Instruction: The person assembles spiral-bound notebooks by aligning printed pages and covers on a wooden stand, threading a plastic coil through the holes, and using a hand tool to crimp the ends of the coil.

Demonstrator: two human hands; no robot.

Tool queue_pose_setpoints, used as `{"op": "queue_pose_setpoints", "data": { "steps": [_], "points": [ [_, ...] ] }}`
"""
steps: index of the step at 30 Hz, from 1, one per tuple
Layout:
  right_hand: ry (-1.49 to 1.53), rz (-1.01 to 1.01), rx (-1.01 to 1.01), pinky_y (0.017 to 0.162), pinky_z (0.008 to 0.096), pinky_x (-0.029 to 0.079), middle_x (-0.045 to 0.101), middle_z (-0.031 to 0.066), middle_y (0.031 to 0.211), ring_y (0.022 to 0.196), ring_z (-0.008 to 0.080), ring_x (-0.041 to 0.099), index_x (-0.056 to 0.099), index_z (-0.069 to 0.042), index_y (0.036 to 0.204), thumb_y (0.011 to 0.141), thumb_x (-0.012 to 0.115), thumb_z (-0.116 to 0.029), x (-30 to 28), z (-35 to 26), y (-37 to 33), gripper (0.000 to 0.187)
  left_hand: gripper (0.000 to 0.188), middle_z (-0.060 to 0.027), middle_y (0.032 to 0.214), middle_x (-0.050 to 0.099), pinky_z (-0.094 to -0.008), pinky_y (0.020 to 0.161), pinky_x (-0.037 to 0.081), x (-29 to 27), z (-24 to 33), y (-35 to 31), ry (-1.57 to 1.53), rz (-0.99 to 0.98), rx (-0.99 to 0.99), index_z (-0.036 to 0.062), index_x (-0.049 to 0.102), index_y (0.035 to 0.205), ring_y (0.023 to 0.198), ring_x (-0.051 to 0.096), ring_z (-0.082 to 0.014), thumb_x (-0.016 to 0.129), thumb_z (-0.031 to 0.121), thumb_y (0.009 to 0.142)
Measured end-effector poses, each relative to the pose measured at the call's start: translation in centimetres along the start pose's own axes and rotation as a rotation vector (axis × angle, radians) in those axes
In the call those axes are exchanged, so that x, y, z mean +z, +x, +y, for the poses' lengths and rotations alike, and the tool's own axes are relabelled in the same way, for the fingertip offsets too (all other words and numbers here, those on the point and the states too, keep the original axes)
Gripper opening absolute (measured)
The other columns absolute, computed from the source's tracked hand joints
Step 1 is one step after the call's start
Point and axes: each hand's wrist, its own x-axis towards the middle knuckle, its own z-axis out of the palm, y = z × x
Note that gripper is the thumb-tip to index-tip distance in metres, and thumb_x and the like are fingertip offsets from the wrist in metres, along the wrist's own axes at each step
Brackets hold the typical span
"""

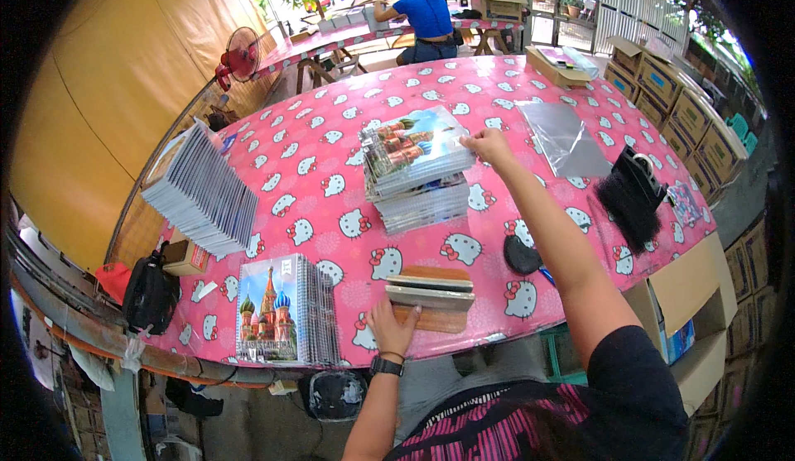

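My right hand point(490, 145) pinches the right edge of the top spiral notebook point(418, 142), whose cover shows a domed building. That notebook lies on a pile of notebooks point(426, 206) in the middle of the table. Closer to me, my left hand point(389, 327) grips the left end of a wooden block point(439, 319) with a slot and grey strips across it; its thumb rests on top. More spiral notebooks point(269, 316) with the same cover stand in a row left of that hand. A tall leaning stack of notebooks point(203, 192) is at the far left.
Right of the pile lie clear plastic sheets point(567, 140), a black brush-like bundle point(631, 204) and a round black object point(522, 256). An open carton point(687, 295) is by the right edge. A black bag point(151, 291) sits left. Another person point(426, 18) works at a far table.
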Motion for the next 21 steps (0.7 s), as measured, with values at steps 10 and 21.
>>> {"op": "queue_pose_setpoints", "data": {
  "steps": [10,21],
  "points": [
    [-0.201,0.034,-0.082,0.066,0.0386,0.050,0.067,0.0190,0.075,0.072,0.0293,0.066,0.069,0.001,0.075,0.071,0.070,-0.047,-0.6,-0.4,0.8,0.048,0.049,-0.0174,0.096,0.057,-0.0434,0.087,0.036,0.1,0.3,0.1,-0.134,0.091,0.014,-0.0002,0.052,0.108,0.096,0.049,-0.0350,0.069,0.032,0.075],
    [-0.192,0.080,-0.111,0.064,0.0395,0.049,0.064,0.0175,0.065,0.064,0.0293,0.064,0.068,0.000,0.072,0.075,0.068,-0.044,-1.2,-0.3,0.5,0.044,0.053,-0.0164,0.103,0.057,-0.0430,0.092,0.034,-0.5,0.4,0.4,-0.166,-0.008,-0.068,0.0013,0.052,0.113,0.102,0.050,-0.0334,0.070,0.023,0.068]
  ]
}}
